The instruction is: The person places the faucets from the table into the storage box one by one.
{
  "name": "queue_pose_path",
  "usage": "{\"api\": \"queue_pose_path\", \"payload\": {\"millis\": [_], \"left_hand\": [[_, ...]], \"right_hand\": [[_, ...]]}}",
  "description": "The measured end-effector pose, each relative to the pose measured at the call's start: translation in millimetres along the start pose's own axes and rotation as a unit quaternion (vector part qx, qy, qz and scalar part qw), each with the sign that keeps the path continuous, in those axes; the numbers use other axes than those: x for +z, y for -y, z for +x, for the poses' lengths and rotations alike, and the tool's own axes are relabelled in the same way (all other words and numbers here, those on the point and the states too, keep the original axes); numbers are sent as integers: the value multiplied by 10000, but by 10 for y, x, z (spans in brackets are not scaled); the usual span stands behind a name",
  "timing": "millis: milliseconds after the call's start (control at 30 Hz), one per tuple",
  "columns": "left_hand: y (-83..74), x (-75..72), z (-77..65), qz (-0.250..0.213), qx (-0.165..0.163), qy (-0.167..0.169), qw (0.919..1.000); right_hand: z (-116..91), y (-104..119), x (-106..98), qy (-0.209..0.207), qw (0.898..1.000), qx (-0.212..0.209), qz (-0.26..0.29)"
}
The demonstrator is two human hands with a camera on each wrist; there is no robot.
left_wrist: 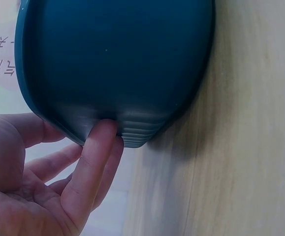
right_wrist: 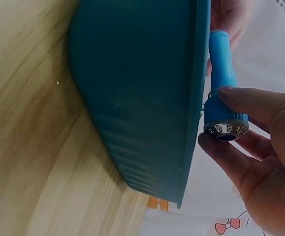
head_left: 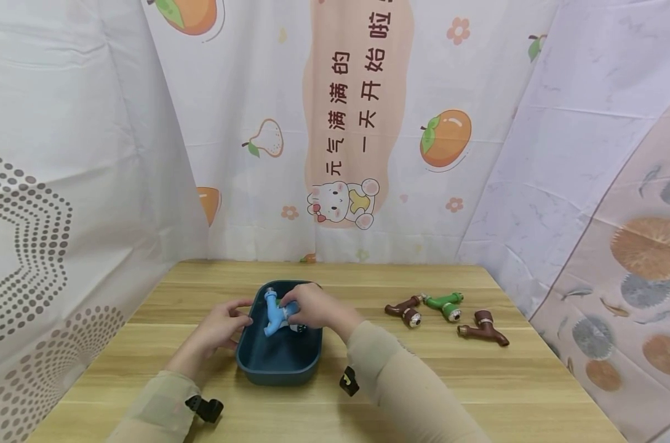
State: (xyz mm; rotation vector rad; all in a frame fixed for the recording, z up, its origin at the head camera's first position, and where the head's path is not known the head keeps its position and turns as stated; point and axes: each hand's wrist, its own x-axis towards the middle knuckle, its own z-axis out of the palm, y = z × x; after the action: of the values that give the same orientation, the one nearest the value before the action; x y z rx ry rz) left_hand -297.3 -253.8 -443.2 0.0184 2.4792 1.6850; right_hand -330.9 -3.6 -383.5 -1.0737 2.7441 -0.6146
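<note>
My right hand (head_left: 311, 306) pinches a light blue tap (head_left: 275, 312) by its knob, between thumb and fingers. In the right wrist view the blue tap (right_wrist: 223, 73) shows beside the rim of a dark teal plastic basin (right_wrist: 142, 88), its silver-rimmed knob end towards the camera. From the head view it lies over the basin (head_left: 279, 363); something green and a silver-coloured end show partly beneath it. At the basin's left side my left hand (head_left: 221, 329) grips the rim. The left wrist view shows the left hand (left_wrist: 58, 177) with fingers on both sides of the basin wall (left_wrist: 117, 73).
To the right on the wooden table (head_left: 423, 381) lie a brown tap (head_left: 403, 309), a green tap (head_left: 445, 304) and another brown tap (head_left: 484, 329). Printed curtains (head_left: 246, 74) hang behind the table and along its sides.
</note>
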Motion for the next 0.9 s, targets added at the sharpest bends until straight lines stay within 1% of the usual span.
{"api": "queue_pose_path", "payload": {"millis": [200, 400, 567, 900], "left_hand": [[5, 0, 1, 63, 4, -25, 10000], [3, 5, -1, 108, 3, -43, 9999], [2, 5, 2, 57, -11, -20, 10000], [7, 0, 1, 124, -94, -35, 9999]], "right_hand": [[13, 32, 28, 64, 9999, 105, -9], [31, 27, 64, 105, 9999, 111, -79], [19, 49, 65, 106, 9999, 57, -12], [-17, 66, 23, -94, 9999, -89, -7]]}}
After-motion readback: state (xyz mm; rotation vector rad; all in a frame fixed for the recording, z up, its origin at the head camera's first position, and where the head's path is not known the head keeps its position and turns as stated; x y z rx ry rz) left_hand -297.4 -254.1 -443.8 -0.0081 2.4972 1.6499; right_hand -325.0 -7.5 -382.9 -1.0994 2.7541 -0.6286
